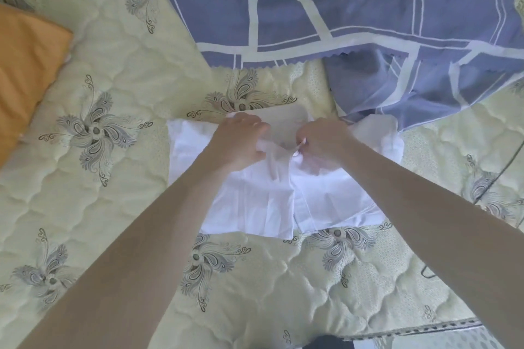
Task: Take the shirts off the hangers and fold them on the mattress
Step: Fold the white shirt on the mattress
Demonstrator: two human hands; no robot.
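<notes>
Orange pillow [25, 65]: lies at the left edge of the mattress [113, 207]; its left part is cut off by the frame.
Open room, left: bare quilted surface with a floral print runs from the pillow to the shirt, and down to the near edge.
Left hand [241, 142]: fingers curled over a gather of cloth at the far part of the white shirt [255, 201], thumb closed against it; clamped on the fabric. Fingertips partly buried in the cloth.
White shirt: lies in the middle of the mattress, front opening upward, two panels meeting along a centre line. The far end is bunched under both hands; the collar cannot be made out. Both forearms cover its side portions.
Right hand [323, 142]: fingers drawn together, pinching the shirt at the front opening just beside the left hand. A small pale pink item at the fingertips is too blurred to identify.
Blue sheet [340, 3]: with pale lines, covers the far edge and far right corner; its scalloped hem lies just beyond the shirt, and a fold touches the shirt's far right part. Cut off at top and right.
Dark line [496, 178]: thin, near the right edge; nature unclear.
Near edge: patterned border visible at lower right; bare room between it and the shirt.
</notes>
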